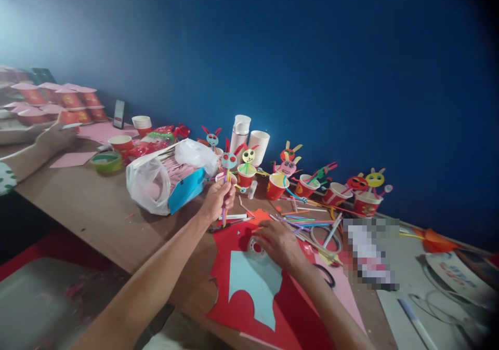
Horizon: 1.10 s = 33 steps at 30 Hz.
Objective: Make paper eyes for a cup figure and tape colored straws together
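My left hand (pixel 218 200) is closed round the purple and yellow straw stem of a paper bunny puppet (pixel 229 160), which has a light blue head, red eyes and red ears. The puppet stands upright above the table. My right hand (pixel 279 242) reaches over the table with fingers stretched out, palm down. Its fingertips are by a white tape roll (pixel 256 247), partly covered; whether they touch it I cannot tell. Beneath lie a cut light blue paper sheet (pixel 253 277) and a red sheet (pixel 300 313). An orange paper cutout (pixel 260 216) lies just beyond.
Red paper cups (pixel 277 188) with straw puppets stand along the blue partition (pixel 331 69). Loose straws (pixel 304 220), a plastic bag (pixel 150 186) of pink paper, a white bottle (pixel 240 132) and stacked cups (pixel 258 147) are around. At left, another person's hand (pixel 58 136) holds a cup.
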Each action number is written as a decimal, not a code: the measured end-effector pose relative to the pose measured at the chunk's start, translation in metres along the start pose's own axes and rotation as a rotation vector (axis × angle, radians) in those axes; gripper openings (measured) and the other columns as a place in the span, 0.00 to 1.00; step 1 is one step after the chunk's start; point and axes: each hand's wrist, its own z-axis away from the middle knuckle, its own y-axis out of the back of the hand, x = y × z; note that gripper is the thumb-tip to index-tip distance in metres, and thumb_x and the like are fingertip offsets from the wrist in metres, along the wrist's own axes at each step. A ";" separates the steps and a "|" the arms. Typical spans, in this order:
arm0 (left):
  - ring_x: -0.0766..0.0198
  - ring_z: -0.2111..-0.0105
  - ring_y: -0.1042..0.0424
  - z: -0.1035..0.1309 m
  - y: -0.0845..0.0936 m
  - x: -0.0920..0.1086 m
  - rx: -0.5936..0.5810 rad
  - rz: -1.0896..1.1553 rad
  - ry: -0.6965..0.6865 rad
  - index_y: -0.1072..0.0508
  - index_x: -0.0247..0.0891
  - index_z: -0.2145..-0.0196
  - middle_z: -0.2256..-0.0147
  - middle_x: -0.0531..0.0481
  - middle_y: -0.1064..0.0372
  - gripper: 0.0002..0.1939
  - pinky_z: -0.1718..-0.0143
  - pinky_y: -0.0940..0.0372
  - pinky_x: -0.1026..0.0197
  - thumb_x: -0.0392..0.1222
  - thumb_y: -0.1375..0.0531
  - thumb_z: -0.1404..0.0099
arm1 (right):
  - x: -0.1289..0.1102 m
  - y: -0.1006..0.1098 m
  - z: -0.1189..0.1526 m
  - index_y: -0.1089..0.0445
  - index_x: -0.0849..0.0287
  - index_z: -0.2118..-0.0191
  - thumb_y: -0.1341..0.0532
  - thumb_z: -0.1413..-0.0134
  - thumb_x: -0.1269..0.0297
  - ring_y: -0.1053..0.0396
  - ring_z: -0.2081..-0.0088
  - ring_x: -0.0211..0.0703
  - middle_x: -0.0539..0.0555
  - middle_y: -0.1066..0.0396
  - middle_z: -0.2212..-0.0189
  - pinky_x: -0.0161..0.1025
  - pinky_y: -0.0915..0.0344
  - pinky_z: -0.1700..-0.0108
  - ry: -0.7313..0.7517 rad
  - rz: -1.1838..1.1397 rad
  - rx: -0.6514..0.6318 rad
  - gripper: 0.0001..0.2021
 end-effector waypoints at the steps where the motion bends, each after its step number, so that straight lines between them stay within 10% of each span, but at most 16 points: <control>1: 0.78 0.87 0.50 0.000 0.000 0.000 0.001 -0.003 -0.003 0.37 0.36 0.65 0.79 0.59 0.46 0.11 0.88 0.52 0.74 0.45 0.41 0.42 | 0.002 -0.002 -0.009 0.28 0.54 0.63 0.46 0.43 0.65 0.34 0.59 0.44 0.55 0.30 0.61 0.42 0.42 0.56 0.004 0.028 -0.013 0.09; 12: 0.79 0.87 0.52 0.001 0.000 -0.002 -0.003 0.026 0.018 0.38 0.36 0.66 0.80 0.60 0.47 0.12 0.88 0.54 0.75 0.45 0.40 0.43 | -0.008 -0.031 -0.064 0.28 0.58 0.60 0.45 0.46 0.70 0.36 0.59 0.51 0.61 0.30 0.62 0.45 0.40 0.60 -0.049 0.202 -0.109 0.10; 25: 0.79 0.87 0.50 0.001 0.006 0.003 0.004 0.074 -0.021 0.36 0.36 0.65 0.79 0.59 0.47 0.12 0.89 0.54 0.75 0.45 0.40 0.43 | 0.049 0.013 -0.028 0.29 0.55 0.63 0.43 0.47 0.68 0.36 0.58 0.45 0.54 0.30 0.63 0.38 0.40 0.60 -0.221 0.219 0.017 0.07; 33: 0.79 0.87 0.52 0.003 0.000 -0.007 -0.009 0.052 0.039 0.37 0.36 0.66 0.79 0.60 0.47 0.12 0.88 0.54 0.74 0.45 0.40 0.43 | 0.061 -0.001 -0.042 0.28 0.55 0.66 0.42 0.47 0.63 0.36 0.60 0.47 0.56 0.30 0.65 0.40 0.44 0.60 -0.341 0.344 -0.008 0.07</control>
